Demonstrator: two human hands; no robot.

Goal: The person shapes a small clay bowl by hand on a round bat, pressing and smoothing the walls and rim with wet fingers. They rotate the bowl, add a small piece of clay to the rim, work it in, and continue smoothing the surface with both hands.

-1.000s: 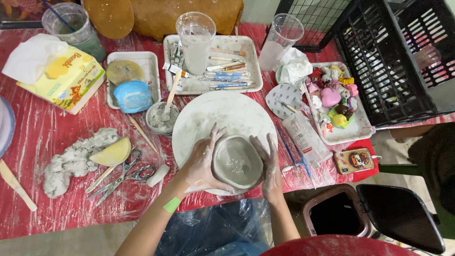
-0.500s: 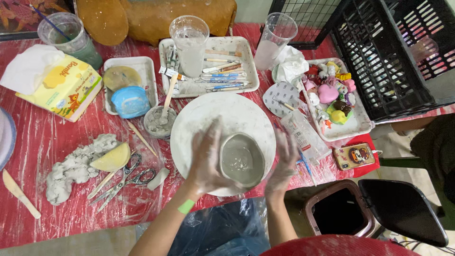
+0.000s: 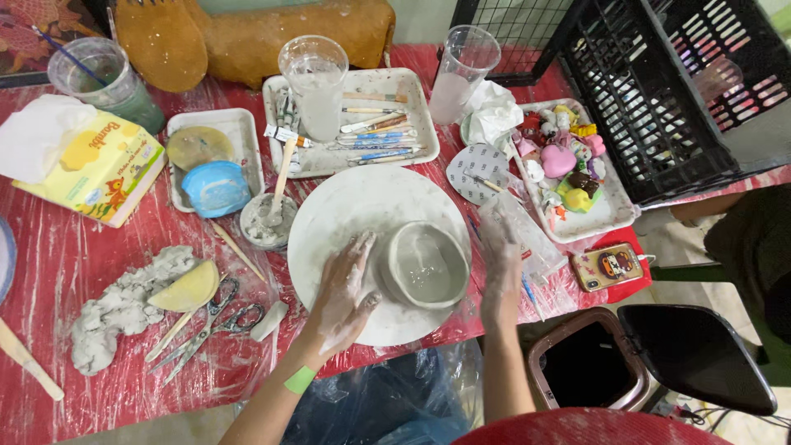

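yellow tissue box (image 3: 89, 169) with cartoon print, far left of the surface, white tissue sticking out. clear plastic packet (image 3: 527, 239) right of the white turntable. phone (image 3: 615, 265) in cartoon case, right edge.

Grey clay bowl (image 3: 423, 265) on a white wheel (image 3: 346, 210), red tabletop (image 3: 49, 272), blue dish (image 3: 216, 188) at 10 o'clock, pink heart (image 3: 558, 161) at 2.

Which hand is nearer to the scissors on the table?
Left. The left hand rests on the round white board, at the clay bowl's left side, with the scissors further left. The right hand is beyond the bowl, farther away.
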